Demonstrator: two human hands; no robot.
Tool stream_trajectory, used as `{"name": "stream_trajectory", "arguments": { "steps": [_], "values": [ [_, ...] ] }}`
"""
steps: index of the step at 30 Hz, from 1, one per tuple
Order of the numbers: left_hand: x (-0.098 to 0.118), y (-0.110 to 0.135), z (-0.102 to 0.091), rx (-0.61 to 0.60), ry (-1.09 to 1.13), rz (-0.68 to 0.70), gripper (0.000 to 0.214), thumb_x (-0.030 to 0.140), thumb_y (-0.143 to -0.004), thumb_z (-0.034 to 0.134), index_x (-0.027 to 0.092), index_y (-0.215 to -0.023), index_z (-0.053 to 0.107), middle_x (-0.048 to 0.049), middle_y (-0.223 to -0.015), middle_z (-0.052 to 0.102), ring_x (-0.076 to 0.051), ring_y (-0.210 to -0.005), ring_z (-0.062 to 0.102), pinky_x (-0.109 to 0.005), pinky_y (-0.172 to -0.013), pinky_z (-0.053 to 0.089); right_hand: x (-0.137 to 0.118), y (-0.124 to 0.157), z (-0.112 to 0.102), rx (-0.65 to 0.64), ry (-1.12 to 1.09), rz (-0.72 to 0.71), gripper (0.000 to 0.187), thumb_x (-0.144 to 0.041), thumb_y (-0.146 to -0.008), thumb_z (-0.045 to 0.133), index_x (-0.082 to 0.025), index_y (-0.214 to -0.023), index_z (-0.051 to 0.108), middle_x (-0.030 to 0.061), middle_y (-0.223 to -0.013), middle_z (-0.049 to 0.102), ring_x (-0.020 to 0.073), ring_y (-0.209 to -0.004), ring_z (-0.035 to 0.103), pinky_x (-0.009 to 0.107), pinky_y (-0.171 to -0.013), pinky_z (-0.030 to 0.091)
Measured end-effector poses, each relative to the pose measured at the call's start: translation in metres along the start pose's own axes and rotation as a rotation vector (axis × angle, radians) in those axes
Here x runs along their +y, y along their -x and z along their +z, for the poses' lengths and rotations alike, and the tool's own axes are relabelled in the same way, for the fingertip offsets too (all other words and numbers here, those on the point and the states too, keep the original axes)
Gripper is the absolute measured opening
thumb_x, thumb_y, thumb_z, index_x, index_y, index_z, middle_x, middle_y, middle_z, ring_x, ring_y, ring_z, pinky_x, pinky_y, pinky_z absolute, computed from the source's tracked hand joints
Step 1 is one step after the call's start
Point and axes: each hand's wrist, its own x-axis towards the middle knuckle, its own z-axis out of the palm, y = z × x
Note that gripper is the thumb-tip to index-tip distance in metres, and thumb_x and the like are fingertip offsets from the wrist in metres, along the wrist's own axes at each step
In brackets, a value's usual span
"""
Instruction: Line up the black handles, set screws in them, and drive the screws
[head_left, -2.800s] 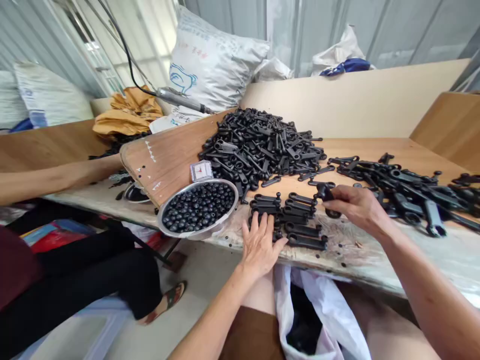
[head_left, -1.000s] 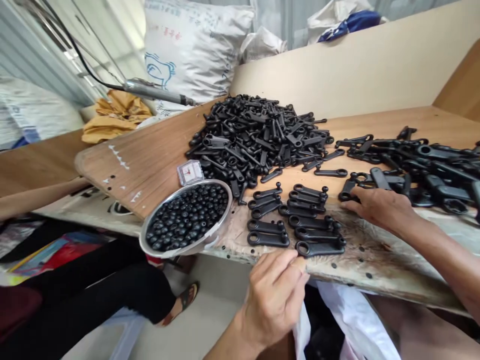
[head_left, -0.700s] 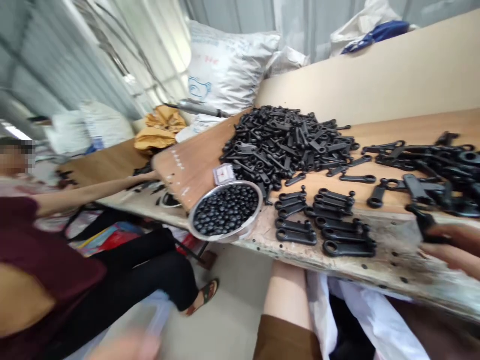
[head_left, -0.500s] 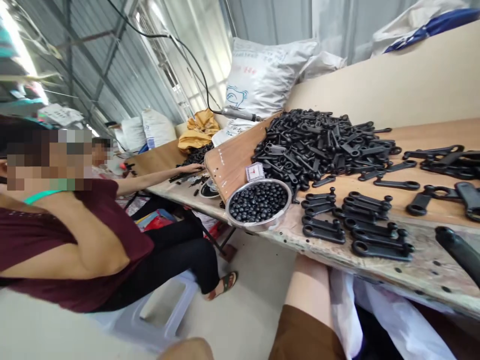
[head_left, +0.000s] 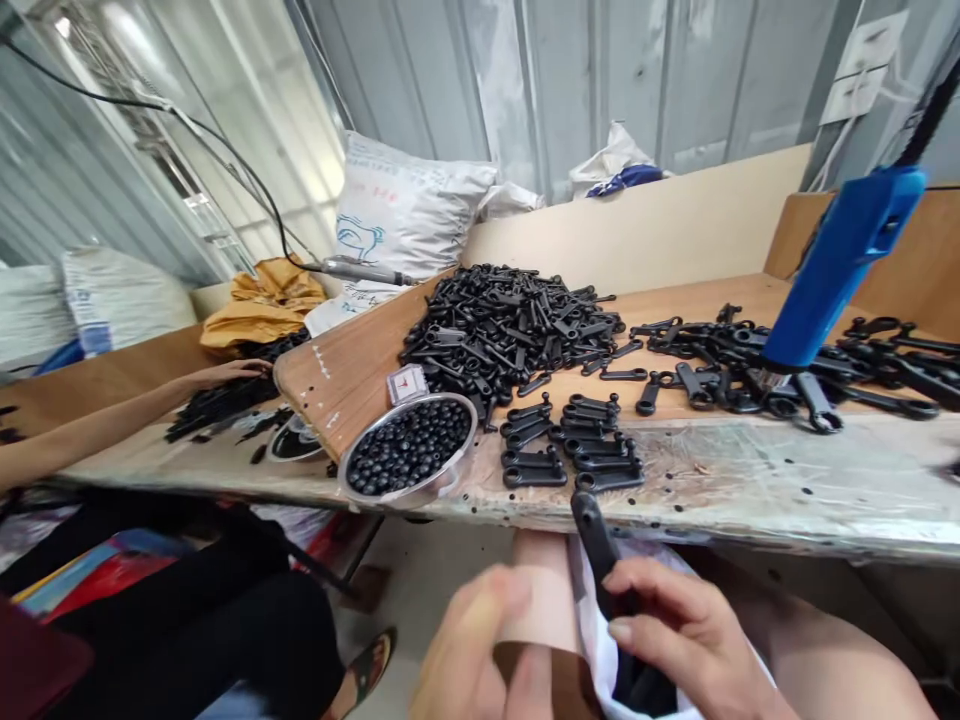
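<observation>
My right hand (head_left: pixel 686 625) pinches a black plastic link arm (head_left: pixel 595 535) between thumb and fingers, just below the table edge. Under it a white plastic bag (head_left: pixel 596 640) lies at my lap, with dark pieces inside. My left hand (head_left: pixel 476 645) is to the left of the bag, blurred by motion, so its grip is unclear. On the table, rows of black link arms with ball ends (head_left: pixel 600 440) lie near the front edge. Left of them stands a metal bowl (head_left: pixel 474 440) full of small black balls (head_left: pixel 409 445).
A big heap of black arms (head_left: pixel 510 330) lies behind the rows, with more scattered to the right. A blue power screwdriver (head_left: pixel 840 265) hangs at the right; a grey one (head_left: pixel 367 270) is by the white sack (head_left: pixel 412 200). A co-worker's arm (head_left: pixel 135 415) reaches in from the left.
The view has swung to the right and down. Both my hands have come into sight, the right one with a link arm. The blue screwdriver now shows.
</observation>
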Motion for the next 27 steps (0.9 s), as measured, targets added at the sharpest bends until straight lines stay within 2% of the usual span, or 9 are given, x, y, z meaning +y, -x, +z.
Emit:
{"name": "stream_trajectory", "arguments": {
  "steps": [2, 4, 7, 11, 14, 17, 22, 25, 27],
  "values": [
    [-0.005, -0.015, 0.025, 0.096, 0.19, -0.124, 0.018, 0.027, -0.089, 0.05, 0.022, -0.101, 0.062, -0.0074, -0.107, 0.062, -0.021, -0.094, 0.061, -0.033, -0.08, 0.053, 0.001, -0.005, 0.01, -0.053, 0.285, -0.28, 0.013, -0.015, -0.08, 0.05, -0.018, -0.083, 0.062, 0.0022, -0.068, 0.062, 0.0125, -0.059, 0.057, 0.02, -0.054, 0.045],
    [-0.01, -0.025, 0.045, 0.136, 0.408, -0.34, 0.015, 0.03, -0.085, 0.054, 0.02, -0.086, 0.066, -0.0047, -0.088, 0.067, -0.019, -0.078, 0.064, -0.026, -0.068, 0.054, 0.006, -0.011, 0.021, -0.039, 0.577, -0.521, 0.021, -0.009, -0.08, 0.041, -0.016, -0.088, 0.059, 0.0036, -0.064, 0.059, 0.0136, -0.054, 0.054, 0.022, -0.05, 0.042],
    [-0.017, -0.034, 0.059, 0.091, 0.519, -0.532, 0.021, 0.037, -0.08, 0.059, 0.017, -0.082, 0.065, -0.0015, -0.068, 0.066, -0.017, -0.062, 0.064, -0.023, -0.058, 0.054, 0.019, -0.022, 0.039, 0.051, 0.865, -0.651, 0.028, -0.006, -0.075, 0.036, -0.016, -0.091, 0.056, 0.0038, -0.059, 0.057, 0.0171, -0.048, 0.05, 0.027, -0.045, 0.037],
    [-0.034, -0.049, 0.063, 0.017, 0.526, -0.569, 0.02, 0.035, -0.076, 0.061, 0.016, -0.079, 0.065, -0.0015, -0.067, 0.067, -0.016, -0.061, 0.063, -0.021, -0.057, 0.053, 0.036, -0.036, 0.051, -0.043, 0.878, -0.582, 0.027, -0.004, -0.066, 0.038, -0.019, -0.083, 0.054, 0.003, -0.061, 0.057, 0.0179, -0.049, 0.05, 0.028, -0.046, 0.036],
    [-0.049, -0.065, 0.069, -0.068, 0.514, -0.531, 0.02, 0.032, -0.077, 0.058, 0.016, -0.087, 0.064, -0.0003, -0.066, 0.065, -0.014, -0.058, 0.06, -0.02, -0.055, 0.05, 0.043, -0.049, 0.047, -0.217, 0.788, -0.467, 0.027, -0.007, -0.064, 0.042, -0.019, -0.083, 0.055, 0.0036, -0.07, 0.061, 0.0176, -0.058, 0.055, 0.027, -0.052, 0.041],
    [-0.056, -0.084, 0.074, -0.221, 0.52, -0.438, 0.022, 0.026, -0.075, 0.054, 0.017, -0.093, 0.061, 0.0001, -0.071, 0.064, -0.013, -0.06, 0.059, -0.02, -0.057, 0.049, 0.049, -0.058, 0.037, -0.341, 0.73, -0.372, 0.023, -0.009, -0.064, 0.047, -0.019, -0.083, 0.056, 0.0026, -0.073, 0.063, 0.0167, -0.062, 0.058, 0.026, -0.055, 0.042],
    [-0.048, -0.114, 0.066, -0.543, 0.514, -0.298, 0.017, 0.012, -0.069, 0.054, 0.02, -0.082, 0.061, 0.0056, -0.062, 0.053, -0.01, -0.056, 0.049, -0.018, -0.054, 0.041, 0.042, -0.061, 0.019, -0.337, 0.647, -0.372, 0.017, -0.009, -0.068, 0.049, -0.021, -0.078, 0.054, 0.0002, -0.067, 0.062, 0.0155, -0.057, 0.057, 0.025, -0.052, 0.041],
    [-0.046, -0.125, 0.059, -0.64, 0.477, -0.27, 0.019, 0.009, -0.068, 0.059, 0.021, -0.082, 0.063, 0.0076, -0.059, 0.05, -0.009, -0.053, 0.046, -0.017, -0.051, 0.038, 0.027, -0.064, 0.011, -0.371, 0.676, -0.283, 0.026, -0.007, -0.072, 0.048, -0.023, -0.091, 0.056, 0.0032, -0.079, 0.066, 0.0185, -0.07, 0.062, 0.026, -0.059, 0.045],
    [-0.051, -0.128, 0.056, -0.664, 0.426, -0.262, 0.019, 0.009, -0.069, 0.062, 0.02, -0.084, 0.064, 0.008, -0.057, 0.05, -0.009, -0.053, 0.046, -0.017, -0.051, 0.038, 0.021, -0.067, 0.009, -0.424, 0.673, -0.292, 0.029, -0.007, -0.075, 0.049, -0.025, -0.098, 0.056, 0.0037, -0.081, 0.067, 0.019, -0.071, 0.063, 0.026, -0.06, 0.047]
  ]
}}
